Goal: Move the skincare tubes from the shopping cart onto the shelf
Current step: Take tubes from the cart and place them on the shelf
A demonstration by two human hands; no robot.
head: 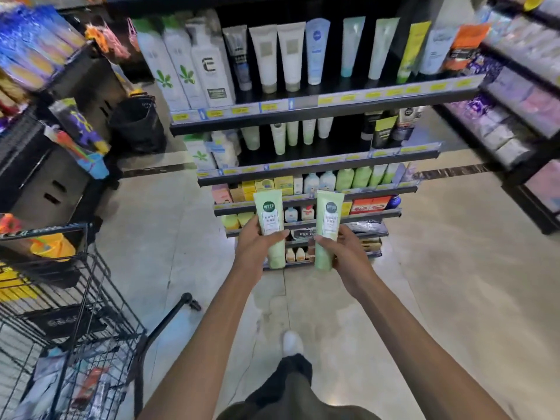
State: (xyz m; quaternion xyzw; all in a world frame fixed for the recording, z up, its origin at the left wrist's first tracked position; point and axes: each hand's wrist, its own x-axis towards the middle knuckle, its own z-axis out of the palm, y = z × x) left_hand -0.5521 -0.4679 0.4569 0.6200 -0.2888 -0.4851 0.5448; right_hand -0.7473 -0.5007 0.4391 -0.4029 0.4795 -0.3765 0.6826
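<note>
Both my arms reach forward in front of the shelf unit (318,109). My left hand (254,247) grips a pale green skincare tube (269,219), held upright with its cap down. My right hand (345,253) grips a second pale green tube (328,222) the same way. The two tubes stand side by side, a little apart, in front of the lower shelves. The black wire shopping cart (75,313) stands at the lower left, with several packets in its basket. Similar green tubes (291,134) stand on the second shelf from the top.
Tubes and boxes fill the top shelf (272,56). Side racks with goods stand at left (45,86) and right (521,86). A black bin (136,122) sits by the left rack. My foot (292,344) is on the tiled floor below my hands.
</note>
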